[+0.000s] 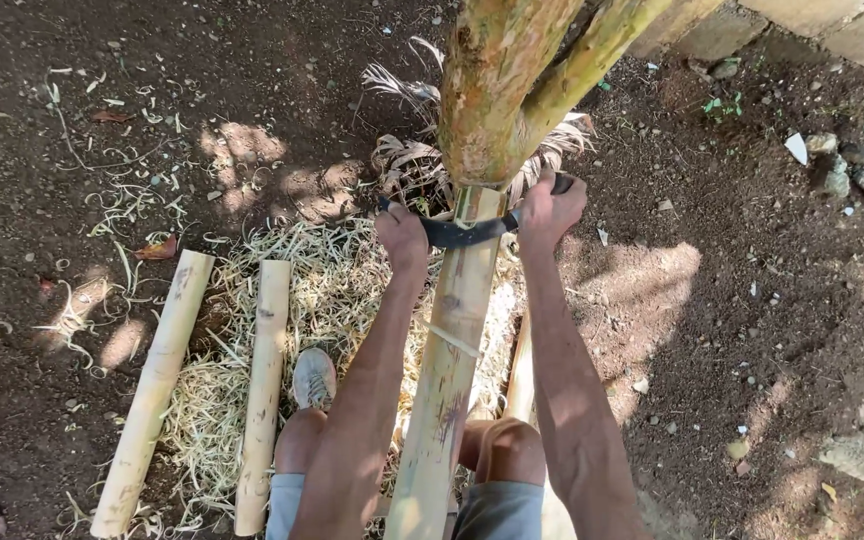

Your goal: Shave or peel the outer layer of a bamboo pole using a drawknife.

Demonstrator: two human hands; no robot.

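Both hands grip a curved 2-handled drawknife (467, 233) laid across a long bamboo pole (447, 370). The left hand (402, 238) has its fingers wrapped tight round the left handle, and the right hand (549, 212) is clenched on the right handle. The pole runs between the person's knees, its far end against a tree trunk (492, 90). 2 peeled bamboo pieces (157, 385) lie on shavings (327, 275) to the left.
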